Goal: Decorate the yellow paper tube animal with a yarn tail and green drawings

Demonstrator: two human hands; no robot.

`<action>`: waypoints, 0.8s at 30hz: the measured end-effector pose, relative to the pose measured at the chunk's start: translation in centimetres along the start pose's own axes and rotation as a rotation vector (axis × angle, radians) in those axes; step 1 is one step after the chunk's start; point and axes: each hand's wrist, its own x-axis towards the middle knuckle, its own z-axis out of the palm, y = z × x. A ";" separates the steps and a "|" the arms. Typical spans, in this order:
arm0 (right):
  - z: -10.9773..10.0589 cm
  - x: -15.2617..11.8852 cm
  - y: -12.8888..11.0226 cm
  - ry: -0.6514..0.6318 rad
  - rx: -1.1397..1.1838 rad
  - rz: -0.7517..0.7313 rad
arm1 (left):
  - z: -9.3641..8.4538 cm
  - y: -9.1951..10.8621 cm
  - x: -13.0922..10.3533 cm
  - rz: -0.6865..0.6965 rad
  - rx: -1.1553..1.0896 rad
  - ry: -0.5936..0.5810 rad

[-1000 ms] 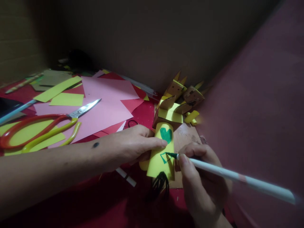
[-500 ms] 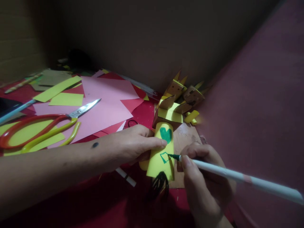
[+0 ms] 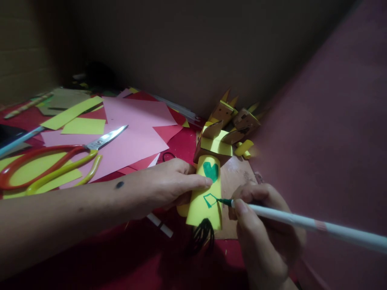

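Marker [image 3: 287,215]: green tip now farther right along the small outline [image 3: 209,200], at its right corner; I see the right hand [image 3: 263,239] has shifted with it, while the left hand [image 3: 178,181] has kept its place.
Yellow tube [image 3: 196,213]: rolled paper, lying over the left part of the cardboard base [image 3: 237,173], near end just short of the base's near edge; filled green heart [image 3: 211,171], black strands [image 3: 203,237] trailing.
Left grip: closed round the tube, thumb flat across it by the heart's lower edge, other fingers mostly hidden from me.
Right grip: thumb and forefinger pinching the marker near its tip, barrel slanting off right.
Room: red surface [image 3: 136,257] spreads from the tube toward me; smooth pink panel [image 3: 341,141] rises beside the right hand.
Boxy piece [image 3: 216,147]: cardboard, yellow-topped, at the tube's far end.
Scissors [image 3: 90,149]: on flat pink paper [image 3: 136,141], well left.
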 end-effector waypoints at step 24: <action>-0.1 -0.1 0.1 -0.001 0.072 0.025 | 0.1 0.5 0.1 -0.064 0.012 0.015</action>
